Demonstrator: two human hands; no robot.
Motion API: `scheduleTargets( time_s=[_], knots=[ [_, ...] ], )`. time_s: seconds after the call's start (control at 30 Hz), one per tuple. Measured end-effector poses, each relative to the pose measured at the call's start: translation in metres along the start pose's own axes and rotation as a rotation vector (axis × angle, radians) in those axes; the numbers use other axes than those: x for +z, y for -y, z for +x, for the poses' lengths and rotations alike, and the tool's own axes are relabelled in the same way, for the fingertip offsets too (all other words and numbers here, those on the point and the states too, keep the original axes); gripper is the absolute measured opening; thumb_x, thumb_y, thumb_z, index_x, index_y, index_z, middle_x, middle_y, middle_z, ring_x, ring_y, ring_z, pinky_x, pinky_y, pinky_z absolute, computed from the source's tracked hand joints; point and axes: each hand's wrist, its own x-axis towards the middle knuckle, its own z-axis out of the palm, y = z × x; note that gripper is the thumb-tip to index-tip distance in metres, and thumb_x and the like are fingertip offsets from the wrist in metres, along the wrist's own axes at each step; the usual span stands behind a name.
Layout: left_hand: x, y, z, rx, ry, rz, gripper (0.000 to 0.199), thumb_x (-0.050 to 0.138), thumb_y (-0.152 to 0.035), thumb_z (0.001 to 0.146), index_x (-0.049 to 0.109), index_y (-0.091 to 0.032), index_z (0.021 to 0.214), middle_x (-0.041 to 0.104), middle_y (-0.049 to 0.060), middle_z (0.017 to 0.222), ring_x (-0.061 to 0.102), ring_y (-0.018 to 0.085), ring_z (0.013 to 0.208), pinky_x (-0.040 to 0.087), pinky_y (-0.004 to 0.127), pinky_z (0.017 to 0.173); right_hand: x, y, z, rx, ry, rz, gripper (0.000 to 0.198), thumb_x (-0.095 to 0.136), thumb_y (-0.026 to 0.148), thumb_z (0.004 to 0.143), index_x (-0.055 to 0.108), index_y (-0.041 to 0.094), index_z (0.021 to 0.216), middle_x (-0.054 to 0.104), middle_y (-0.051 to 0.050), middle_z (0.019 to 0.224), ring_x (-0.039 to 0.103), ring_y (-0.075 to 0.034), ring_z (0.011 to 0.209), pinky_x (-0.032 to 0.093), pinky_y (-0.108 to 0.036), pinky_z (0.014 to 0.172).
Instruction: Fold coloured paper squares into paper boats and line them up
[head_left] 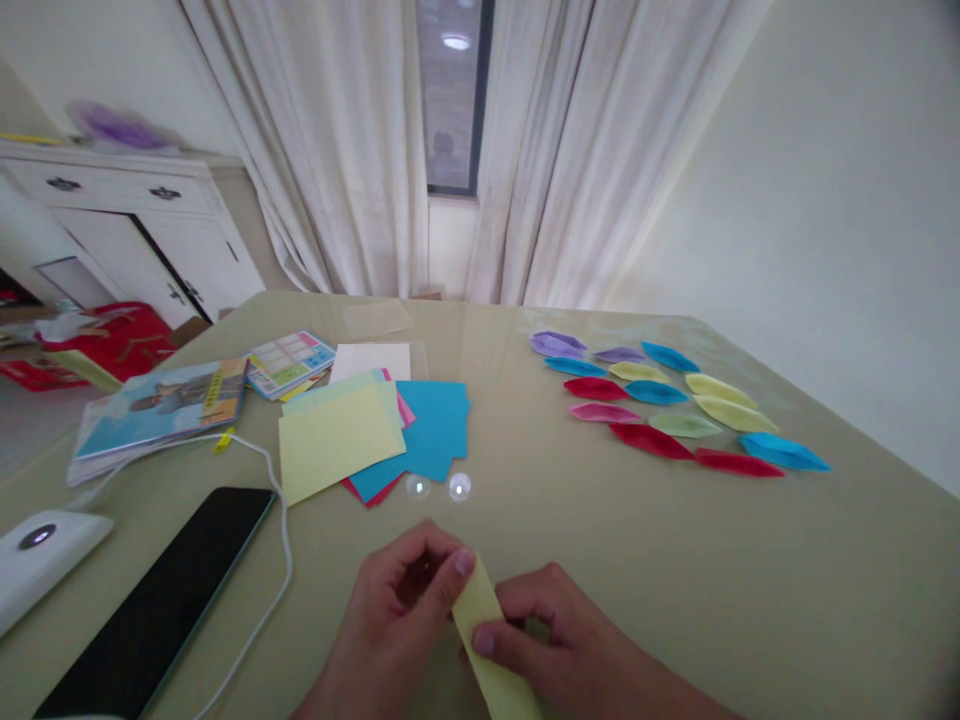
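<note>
A narrow folded strip of yellow paper [504, 688] is held over the near edge of the table, slanting from upper left to lower right. My left hand [409, 590] pinches its top end between thumb and forefinger. Lower down, my right hand [547, 630] grips the strip's right side, thumb on top and fingers curled behind. Beyond my hands lies a fan of loose paper sheets: yellow [337, 435] on top, blue [435, 420] beside it, with pink and red edges showing. On the right, several folded paper leaf shapes [652, 438] in purple, blue, yellow, red, pink and green lie in rough rows.
At left, a black phone [161, 600], a white cable [283, 540] and a white device [45, 560] lie on the table. Booklets [165, 405] and a printed card [289, 362] sit behind them. Curtains [352, 150] and a white cabinet [142, 215] stand beyond the table.
</note>
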Motion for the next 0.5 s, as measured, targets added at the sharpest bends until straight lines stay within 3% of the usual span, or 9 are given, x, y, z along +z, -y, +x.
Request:
scheduleTargets(
  time_s=[0.1, 0.23, 0.33, 0.5],
  knots=[
    [0.002, 0.002, -0.002, -0.009, 0.055, 0.03, 0.037, 0.075, -0.049, 0.092, 0.073, -0.017, 0.075, 0.062, 0.0, 0.069, 0.057, 0.014, 0.065, 0.044, 0.021, 0.059, 0.001, -0.001, -0.001, 0.056, 0.012, 0.004, 0.044, 0.076, 0.057, 0.092, 0.074, 0.017, 0.075, 0.051, 0.004, 0.064, 0.042, -0.012, 0.063, 0.032, -0.023, 0.055],
    [0.005, 0.001, -0.005, -0.016, 0.082, 0.071, 0.04, 0.075, -0.049, 0.092, 0.072, -0.017, 0.068, 0.062, 0.001, 0.064, 0.057, 0.015, 0.062, 0.043, 0.022, 0.057, 0.003, 0.001, 0.001, 0.151, 0.194, 0.168, 0.046, 0.069, 0.057, 0.097, 0.077, 0.015, 0.082, 0.066, 0.0, 0.073, 0.054, -0.013, 0.067, 0.04, -0.021, 0.06],
    [-0.003, -0.006, -0.001, -0.008, -0.037, 0.04, 0.041, 0.074, -0.053, 0.093, 0.073, -0.018, 0.071, 0.062, 0.0, 0.064, 0.057, 0.015, 0.062, 0.044, 0.022, 0.057, 0.003, 0.002, 0.002, 0.237, 0.237, 0.246, 0.052, 0.063, 0.061, 0.099, 0.074, 0.014, 0.079, 0.07, -0.004, 0.073, 0.058, -0.013, 0.06, 0.043, -0.02, 0.056],
    [-0.038, -0.022, 0.022, 0.055, -0.342, 0.051, 0.039, 0.08, -0.056, 0.086, 0.075, -0.019, 0.073, 0.064, -0.001, 0.065, 0.055, 0.015, 0.062, 0.043, 0.022, 0.057, -0.001, 0.0, 0.004, 0.252, 0.188, 0.193, 0.052, 0.06, 0.062, 0.1, 0.065, 0.018, 0.074, 0.063, 0.001, 0.058, 0.059, -0.012, 0.05, 0.043, -0.019, 0.053]
  ],
)
